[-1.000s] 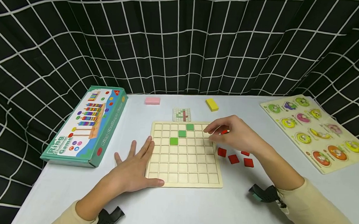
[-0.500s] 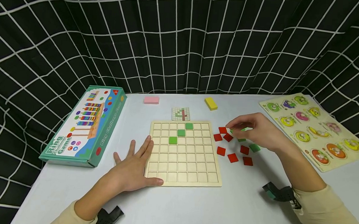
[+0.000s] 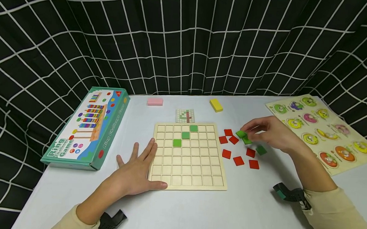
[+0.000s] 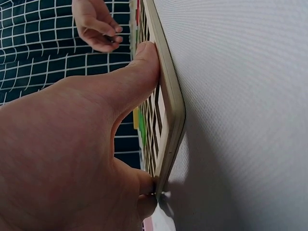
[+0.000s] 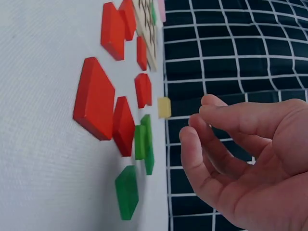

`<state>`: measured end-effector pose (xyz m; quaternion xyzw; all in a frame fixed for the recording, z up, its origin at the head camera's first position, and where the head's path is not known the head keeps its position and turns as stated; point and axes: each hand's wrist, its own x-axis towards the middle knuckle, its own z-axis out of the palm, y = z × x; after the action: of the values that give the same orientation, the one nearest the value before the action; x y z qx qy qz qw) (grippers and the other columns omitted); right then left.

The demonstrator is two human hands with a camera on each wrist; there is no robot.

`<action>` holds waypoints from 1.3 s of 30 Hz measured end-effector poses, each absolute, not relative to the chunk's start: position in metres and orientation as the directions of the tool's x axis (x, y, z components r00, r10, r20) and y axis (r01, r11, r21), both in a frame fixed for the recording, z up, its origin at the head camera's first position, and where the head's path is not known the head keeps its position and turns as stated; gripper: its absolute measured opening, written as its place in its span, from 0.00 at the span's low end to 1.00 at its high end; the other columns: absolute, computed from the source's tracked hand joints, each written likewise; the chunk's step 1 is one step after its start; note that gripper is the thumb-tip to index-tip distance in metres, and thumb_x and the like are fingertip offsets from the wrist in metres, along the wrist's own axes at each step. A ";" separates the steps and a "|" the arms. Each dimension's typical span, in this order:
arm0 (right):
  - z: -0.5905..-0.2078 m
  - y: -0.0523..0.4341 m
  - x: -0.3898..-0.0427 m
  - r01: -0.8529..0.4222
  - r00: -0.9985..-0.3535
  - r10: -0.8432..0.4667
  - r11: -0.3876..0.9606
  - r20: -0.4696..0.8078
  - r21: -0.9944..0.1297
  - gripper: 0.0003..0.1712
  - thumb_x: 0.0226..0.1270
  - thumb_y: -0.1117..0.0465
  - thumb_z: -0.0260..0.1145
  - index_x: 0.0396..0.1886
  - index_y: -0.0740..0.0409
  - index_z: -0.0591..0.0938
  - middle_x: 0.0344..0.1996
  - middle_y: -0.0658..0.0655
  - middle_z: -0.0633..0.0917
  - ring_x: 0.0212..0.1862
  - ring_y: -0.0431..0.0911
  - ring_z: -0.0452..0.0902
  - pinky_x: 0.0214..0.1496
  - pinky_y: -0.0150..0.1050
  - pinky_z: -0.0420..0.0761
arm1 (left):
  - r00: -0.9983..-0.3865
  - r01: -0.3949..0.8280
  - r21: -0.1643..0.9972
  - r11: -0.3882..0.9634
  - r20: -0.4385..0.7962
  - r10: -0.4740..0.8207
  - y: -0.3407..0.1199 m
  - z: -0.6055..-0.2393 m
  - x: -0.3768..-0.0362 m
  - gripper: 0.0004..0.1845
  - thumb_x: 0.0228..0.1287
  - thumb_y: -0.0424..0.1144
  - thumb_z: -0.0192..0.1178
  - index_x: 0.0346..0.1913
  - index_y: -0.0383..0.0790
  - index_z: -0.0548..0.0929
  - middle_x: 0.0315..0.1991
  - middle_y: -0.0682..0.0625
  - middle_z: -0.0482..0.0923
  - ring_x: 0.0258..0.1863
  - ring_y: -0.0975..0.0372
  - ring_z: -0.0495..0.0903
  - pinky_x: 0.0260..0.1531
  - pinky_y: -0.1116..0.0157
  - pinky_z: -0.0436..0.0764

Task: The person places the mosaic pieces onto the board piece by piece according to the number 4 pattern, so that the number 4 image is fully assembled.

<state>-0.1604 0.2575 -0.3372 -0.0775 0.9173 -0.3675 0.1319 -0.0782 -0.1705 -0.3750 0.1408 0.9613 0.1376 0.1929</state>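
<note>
My left hand (image 3: 133,179) rests at the near left corner of a wooden grid board (image 3: 187,162), thumb over the front edge and straight fingers along the left side. Three green tiles (image 3: 185,135) sit in the board's squares in a diagonal. To the right of the board, my right hand (image 3: 273,133) hovers at a few loose green tiles (image 3: 240,134), thumb and fingers loosely bent. In the right wrist view a gap shows between the fingertips (image 5: 190,139), with nothing held. Several red tiles (image 3: 238,161) lie scattered between board and hand.
Behind the board lies a small patterned card (image 3: 185,116), with a pink block (image 3: 155,102) and a yellow block (image 3: 216,105) farther back. A green game box (image 3: 89,127) stands at left. A fruit puzzle board (image 3: 321,132) lies at right.
My right hand has moved right, from over the board's far right edge to the loose green tiles, uncovering the red ones. The left hand has stayed on the board.
</note>
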 end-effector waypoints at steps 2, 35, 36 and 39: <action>-0.341 0.259 -0.162 -0.045 -0.952 -0.241 0.722 -0.190 -0.690 0.15 0.71 0.65 0.69 0.56 0.59 0.88 0.53 0.61 0.88 0.53 0.53 0.79 0.46 0.34 0.80 | -0.886 0.218 0.317 0.923 -0.333 0.323 -0.170 -0.375 -0.079 0.71 0.51 0.78 0.67 0.86 0.44 0.42 0.87 0.53 0.31 0.83 0.33 0.35 0.56 0.13 0.40; -0.367 0.261 -0.172 -0.034 -0.942 -0.236 0.775 -0.240 -0.630 0.18 0.54 0.71 0.79 0.46 0.61 0.89 0.43 0.60 0.85 0.45 0.53 0.76 0.38 0.34 0.82 | -0.886 0.217 0.324 0.921 -0.331 0.325 -0.170 -0.374 -0.078 0.70 0.51 0.77 0.68 0.86 0.43 0.43 0.87 0.53 0.32 0.83 0.34 0.35 0.56 0.13 0.40; -0.367 0.261 -0.172 -0.034 -0.942 -0.236 0.776 -0.240 -0.630 0.18 0.53 0.71 0.79 0.46 0.61 0.89 0.43 0.60 0.85 0.45 0.53 0.76 0.38 0.34 0.82 | -0.886 0.217 0.324 0.921 -0.331 0.325 -0.170 -0.374 -0.078 0.70 0.51 0.77 0.68 0.86 0.43 0.43 0.87 0.53 0.32 0.83 0.34 0.35 0.56 0.13 0.40; -0.367 0.260 -0.172 -0.039 -0.942 -0.238 0.778 -0.238 -0.627 0.18 0.54 0.71 0.79 0.46 0.62 0.89 0.42 0.60 0.85 0.44 0.53 0.76 0.37 0.34 0.82 | -0.886 0.215 0.325 0.921 -0.332 0.324 -0.171 -0.374 -0.078 0.71 0.51 0.77 0.68 0.86 0.44 0.43 0.87 0.54 0.32 0.83 0.34 0.35 0.57 0.13 0.40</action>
<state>-0.1719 0.2603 -0.3666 -0.0746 0.9304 -0.3244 0.1537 -0.0778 -0.1706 -0.3736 0.1404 0.9608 0.1407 0.1934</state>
